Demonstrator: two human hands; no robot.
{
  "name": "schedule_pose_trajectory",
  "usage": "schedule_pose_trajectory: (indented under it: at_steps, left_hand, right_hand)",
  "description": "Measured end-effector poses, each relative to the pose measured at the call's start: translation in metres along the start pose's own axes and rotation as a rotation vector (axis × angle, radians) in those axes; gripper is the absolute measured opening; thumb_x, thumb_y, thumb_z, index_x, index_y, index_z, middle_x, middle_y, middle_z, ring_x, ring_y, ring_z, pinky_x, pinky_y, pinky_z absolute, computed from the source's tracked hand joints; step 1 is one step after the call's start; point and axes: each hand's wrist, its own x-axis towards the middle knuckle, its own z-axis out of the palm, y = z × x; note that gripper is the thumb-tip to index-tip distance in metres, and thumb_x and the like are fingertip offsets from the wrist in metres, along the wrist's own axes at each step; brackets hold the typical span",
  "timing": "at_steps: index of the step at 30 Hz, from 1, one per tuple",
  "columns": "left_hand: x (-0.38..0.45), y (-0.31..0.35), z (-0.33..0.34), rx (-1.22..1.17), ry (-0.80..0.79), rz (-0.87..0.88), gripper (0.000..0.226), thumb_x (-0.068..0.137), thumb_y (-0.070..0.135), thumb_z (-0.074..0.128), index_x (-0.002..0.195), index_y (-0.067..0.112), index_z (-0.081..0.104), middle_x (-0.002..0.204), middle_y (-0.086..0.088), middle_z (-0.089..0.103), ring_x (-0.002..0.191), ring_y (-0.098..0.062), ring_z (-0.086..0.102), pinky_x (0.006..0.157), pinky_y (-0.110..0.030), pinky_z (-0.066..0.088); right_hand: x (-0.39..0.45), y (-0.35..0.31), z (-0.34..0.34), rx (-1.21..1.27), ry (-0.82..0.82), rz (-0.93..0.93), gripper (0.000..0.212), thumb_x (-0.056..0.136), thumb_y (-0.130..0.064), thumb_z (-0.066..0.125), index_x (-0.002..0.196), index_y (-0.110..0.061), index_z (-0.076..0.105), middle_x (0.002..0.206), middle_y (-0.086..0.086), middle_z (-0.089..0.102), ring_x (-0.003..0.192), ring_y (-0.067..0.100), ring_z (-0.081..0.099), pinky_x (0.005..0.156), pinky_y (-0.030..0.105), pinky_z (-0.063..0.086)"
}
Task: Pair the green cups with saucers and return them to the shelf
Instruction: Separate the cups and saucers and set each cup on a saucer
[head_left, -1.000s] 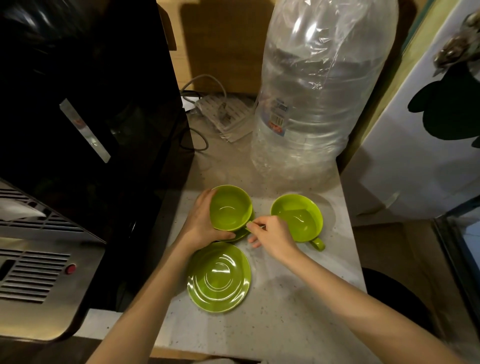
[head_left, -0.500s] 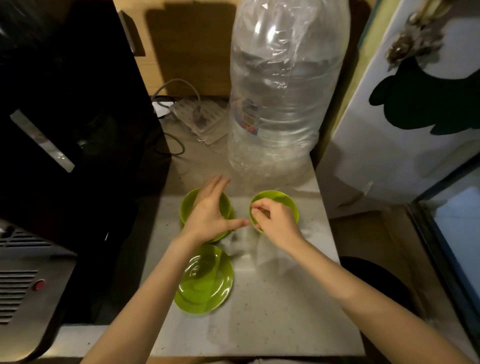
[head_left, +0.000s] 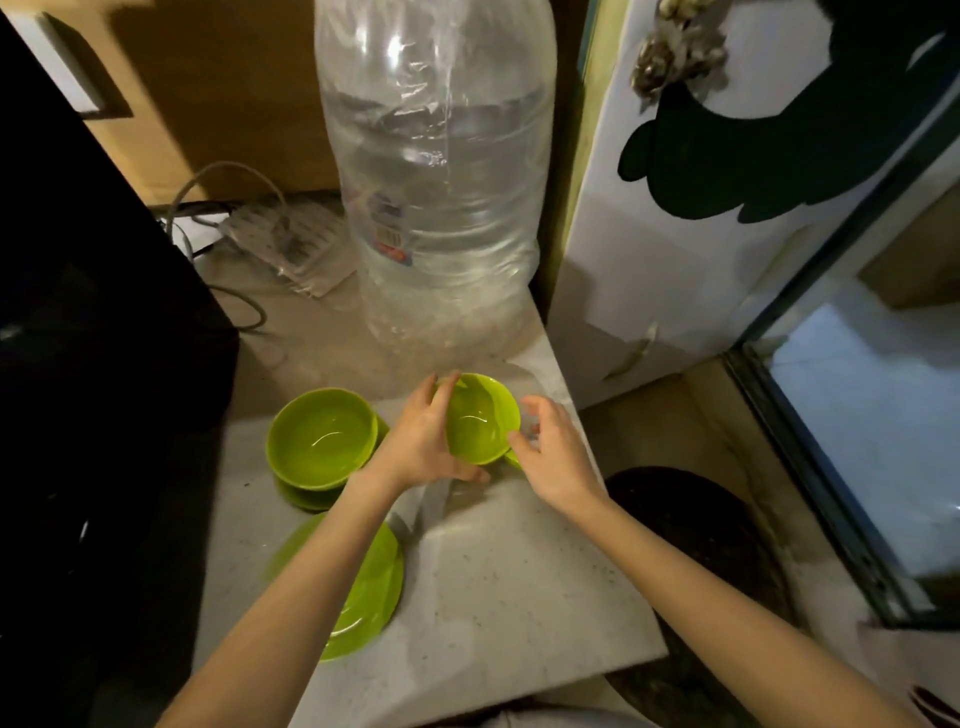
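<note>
Two green cups stand on the pale counter (head_left: 519, 582). The left cup (head_left: 322, 439) sits on a green saucer (head_left: 304, 496). My left hand (head_left: 421, 441) grips the right cup (head_left: 483, 421), with fingers over its far rim and the thumb under its near side. My right hand (head_left: 556, 457) hovers at that cup's right side by the handle, fingers loosely spread and the thumb at the rim. A second green saucer (head_left: 369, 587) lies bare near the front, partly hidden under my left forearm.
A large clear water bottle (head_left: 436, 208) stands right behind the cups. A black coffee machine (head_left: 104, 312) fills the left side. A power strip with cables (head_left: 291, 239) lies at the back. A white cabinet (head_left: 675, 270) borders the right, with a dark bin (head_left: 691, 519) below the counter's edge.
My left hand left the left cup, now resting on its saucer, and crossed to grip the right cup. My right hand opened beside that cup. The view shifted right.
</note>
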Motion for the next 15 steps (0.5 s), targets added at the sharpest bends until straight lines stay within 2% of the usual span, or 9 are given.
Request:
schedule_pose_trajectory:
  at_steps: [3, 6, 7, 10, 12, 15]
  left_hand:
    - [0.0, -0.001, 0.001, -0.023, 0.028, 0.014, 0.128, 0.044, 0.034, 0.089, 0.144, 0.008, 0.013, 0.148, -0.02, 0.022, 0.137, -0.033, 0.027, 0.112, -0.032, 0.023]
    - [0.0, 0.001, 0.002, -0.028, 0.05, 0.025, 0.125, 0.044, 0.029, 0.089, 0.143, 0.008, 0.016, 0.145, -0.02, 0.027, 0.134, -0.034, 0.032, 0.11, -0.033, 0.027]
    - [-0.001, 0.002, 0.002, -0.027, 0.062, 0.027, 0.124, 0.044, 0.028, 0.089, 0.143, 0.009, 0.017, 0.144, -0.02, 0.029, 0.133, -0.034, 0.034, 0.109, -0.033, 0.029]
    - [-0.002, 0.005, 0.003, -0.029, 0.098, 0.04, 0.123, 0.042, 0.028, 0.089, 0.143, 0.009, 0.02, 0.142, -0.02, 0.033, 0.129, -0.035, 0.039, 0.107, -0.035, 0.033]
    - [-0.005, 0.007, 0.002, -0.041, 0.111, 0.051, 0.122, 0.042, 0.027, 0.089, 0.142, 0.01, 0.021, 0.141, -0.019, 0.035, 0.128, -0.034, 0.04, 0.105, -0.034, 0.033]
    - [-0.011, 0.009, -0.004, -0.064, 0.162, 0.063, 0.121, 0.041, 0.028, 0.089, 0.141, 0.01, 0.025, 0.139, -0.017, 0.04, 0.127, -0.031, 0.043, 0.102, -0.027, 0.032]
  right_hand:
    - [-0.002, 0.008, 0.001, -0.029, -0.101, 0.165, 0.039, 0.089, -0.024, 0.054, 0.122, -0.002, 0.051, 0.126, 0.017, 0.055, 0.113, 0.031, 0.055, 0.094, 0.036, 0.043]
    - [-0.005, 0.01, 0.001, 0.011, -0.167, 0.21, 0.034, 0.092, -0.029, 0.048, 0.103, 0.0, 0.061, 0.096, 0.013, 0.063, 0.092, 0.025, 0.056, 0.073, 0.029, 0.039]
    - [-0.005, 0.01, 0.001, 0.034, -0.161, 0.211, 0.033, 0.092, -0.028, 0.048, 0.099, 0.001, 0.061, 0.093, 0.014, 0.064, 0.087, 0.025, 0.056, 0.07, 0.027, 0.036]
    - [-0.006, 0.01, 0.004, 0.089, -0.135, 0.222, 0.034, 0.092, -0.026, 0.048, 0.096, 0.005, 0.062, 0.096, 0.022, 0.068, 0.087, 0.032, 0.06, 0.07, 0.029, 0.038]
    - [-0.008, 0.008, 0.003, 0.113, -0.126, 0.222, 0.033, 0.091, -0.025, 0.049, 0.092, 0.005, 0.063, 0.094, 0.022, 0.069, 0.084, 0.028, 0.06, 0.07, 0.029, 0.041]
    - [-0.012, 0.005, 0.0, 0.181, -0.109, 0.188, 0.029, 0.089, -0.027, 0.053, 0.086, -0.001, 0.065, 0.089, 0.018, 0.07, 0.087, 0.029, 0.065, 0.081, 0.037, 0.05]
